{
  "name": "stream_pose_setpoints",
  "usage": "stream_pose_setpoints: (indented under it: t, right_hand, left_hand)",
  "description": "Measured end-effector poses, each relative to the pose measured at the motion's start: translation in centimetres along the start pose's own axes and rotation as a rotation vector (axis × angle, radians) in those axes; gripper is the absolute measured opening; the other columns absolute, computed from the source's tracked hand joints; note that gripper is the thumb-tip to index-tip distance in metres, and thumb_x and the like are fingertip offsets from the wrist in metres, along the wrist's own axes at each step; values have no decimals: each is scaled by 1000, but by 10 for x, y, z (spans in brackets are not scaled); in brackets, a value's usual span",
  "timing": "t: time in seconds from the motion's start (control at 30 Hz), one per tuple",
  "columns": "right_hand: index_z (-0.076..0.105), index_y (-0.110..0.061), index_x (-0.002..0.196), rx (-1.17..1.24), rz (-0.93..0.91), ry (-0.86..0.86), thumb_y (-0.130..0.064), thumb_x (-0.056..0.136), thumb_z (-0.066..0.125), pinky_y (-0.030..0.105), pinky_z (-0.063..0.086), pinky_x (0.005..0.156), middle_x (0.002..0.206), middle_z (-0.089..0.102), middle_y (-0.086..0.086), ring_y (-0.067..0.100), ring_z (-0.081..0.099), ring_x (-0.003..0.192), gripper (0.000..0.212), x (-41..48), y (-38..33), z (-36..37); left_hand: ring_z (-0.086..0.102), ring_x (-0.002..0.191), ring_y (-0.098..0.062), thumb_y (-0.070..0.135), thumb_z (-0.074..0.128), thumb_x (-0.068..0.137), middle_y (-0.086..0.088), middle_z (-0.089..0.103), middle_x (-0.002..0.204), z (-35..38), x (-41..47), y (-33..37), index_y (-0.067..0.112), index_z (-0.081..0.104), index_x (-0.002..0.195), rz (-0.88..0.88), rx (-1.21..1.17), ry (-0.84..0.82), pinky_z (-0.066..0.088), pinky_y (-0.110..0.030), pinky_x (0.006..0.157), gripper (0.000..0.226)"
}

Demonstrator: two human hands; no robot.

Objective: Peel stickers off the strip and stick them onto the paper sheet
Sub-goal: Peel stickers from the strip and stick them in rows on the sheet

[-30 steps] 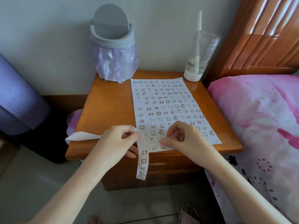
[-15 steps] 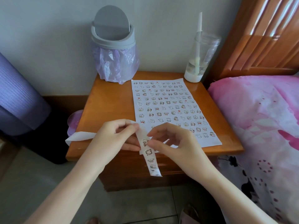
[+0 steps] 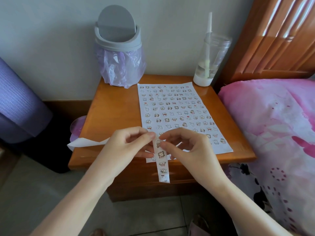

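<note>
A white paper sheet [image 3: 177,114] covered with rows of small cartoon stickers lies on the wooden nightstand [image 3: 112,108]. My left hand [image 3: 126,147] pinches a narrow white sticker strip [image 3: 162,166] at its top; the strip hangs down past the nightstand's front edge with several stickers on it. Its bare backing tail [image 3: 85,143] trails off to the left. My right hand [image 3: 185,147] pinches at the top sticker on the strip with thumb and forefinger, just right of my left fingertips.
A grey swing-lid bin [image 3: 119,48] with a purple bag stands at the nightstand's back left. A clear cup [image 3: 210,60] with a straw stands at the back right. A pink bedspread [image 3: 272,126] lies to the right, a purple roll [image 3: 18,103] to the left.
My right hand left the paper sheet and came over to the strip, where it now pinches the top sticker. The hanging strip swung slightly right and my left hand rose a little.
</note>
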State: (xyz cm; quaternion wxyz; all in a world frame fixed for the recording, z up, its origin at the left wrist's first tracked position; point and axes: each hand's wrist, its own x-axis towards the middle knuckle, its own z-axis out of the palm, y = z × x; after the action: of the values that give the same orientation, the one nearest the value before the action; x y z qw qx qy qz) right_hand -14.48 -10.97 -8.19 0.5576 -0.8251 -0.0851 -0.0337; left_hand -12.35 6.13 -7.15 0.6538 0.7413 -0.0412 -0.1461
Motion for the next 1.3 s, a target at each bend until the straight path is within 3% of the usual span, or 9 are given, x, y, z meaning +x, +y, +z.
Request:
stream_pose_setpoints:
  t: [0.13, 0.4, 0.6, 0.83, 1.17, 1.3]
  right_hand:
    - [69, -26, 89, -22, -7, 7, -19, 82, 70, 38, 55, 70, 78, 70, -9, 11, 66, 77, 11, 0, 0, 1]
    - [69, -25, 82, -98, -42, 37, -16, 81, 70, 27, 52, 70, 85, 63, -13, 8, 60, 80, 9, 2, 0, 1]
    - [68, -27, 88, -46, -39, 29, -22, 81, 70, 34, 55, 72, 86, 68, -13, 9, 64, 84, 9, 2, 0, 0]
    - [69, -23, 88, -1, -59, 31, -14, 82, 69, 32, 58, 70, 83, 70, -11, 10, 68, 76, 11, 0, -2, 0]
    - [70, -16, 87, -194, -214, 19, -11, 82, 69, 14, 50, 70, 83, 67, -10, 5, 62, 82, 7, 1, 0, -1]
    - [69, -18, 85, -285, -302, 54, -14, 81, 70, 18, 51, 64, 88, 61, -9, 7, 59, 78, 6, 2, 4, 1]
  left_hand:
    - [73, 80, -13, 21, 57, 88, 1, 75, 83, 0, 0, -1, 10, 71, 90, 34, 45, 1, 59, -25, 72, 18]
    - [73, 74, -10, 19, 57, 89, 3, 75, 77, 3, 1, -3, 14, 71, 85, 36, 72, 13, 57, -16, 63, 16]
    - [72, 74, -10, 20, 57, 89, 3, 75, 77, 3, 1, -1, 14, 72, 87, 32, 52, 13, 56, -15, 62, 16]
    - [73, 73, -10, 20, 57, 89, 4, 76, 77, 4, 0, 0, 14, 72, 91, -17, -11, 12, 55, -14, 60, 16]
    - [73, 70, -12, 21, 59, 88, 4, 76, 74, 4, 0, 0, 14, 73, 85, -48, -15, 21, 57, -16, 61, 15]
    - [73, 69, -12, 23, 60, 87, 3, 75, 71, 5, 1, -1, 15, 73, 82, -51, -9, 35, 57, -16, 62, 16]
